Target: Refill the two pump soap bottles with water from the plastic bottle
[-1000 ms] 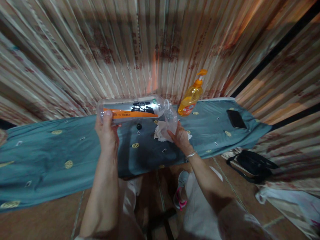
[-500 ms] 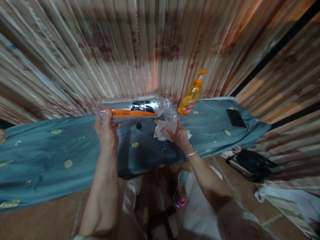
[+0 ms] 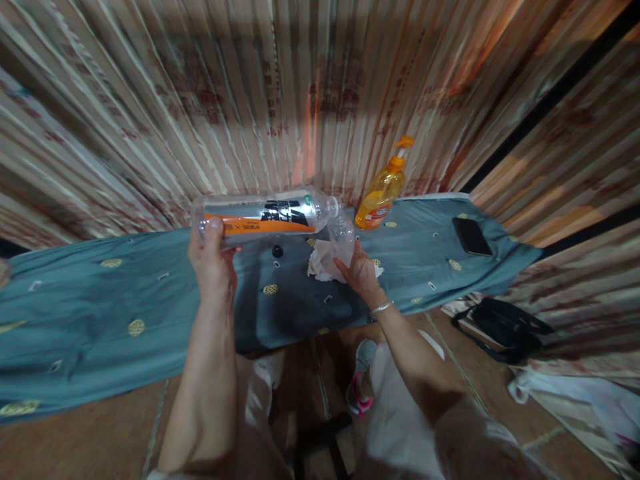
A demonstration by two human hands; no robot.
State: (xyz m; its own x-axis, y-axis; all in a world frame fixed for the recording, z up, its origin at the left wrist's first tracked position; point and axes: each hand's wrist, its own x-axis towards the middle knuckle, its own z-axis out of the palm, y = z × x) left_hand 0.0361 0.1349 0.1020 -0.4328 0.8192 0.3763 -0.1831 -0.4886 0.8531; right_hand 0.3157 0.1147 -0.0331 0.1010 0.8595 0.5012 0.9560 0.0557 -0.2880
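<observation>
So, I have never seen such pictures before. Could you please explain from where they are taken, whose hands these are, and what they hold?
There is no machine here. A person wears one camera on the head, looking forward and down at their own bare hands. The left hand holds a large clear bottle sideways near its base. The right hand holds what looks like a clear cup at its mouth. On the blue-green cloth are a small round black object, crumpled white paper, an orange pump bottle and what looks like a dark phone.
</observation>
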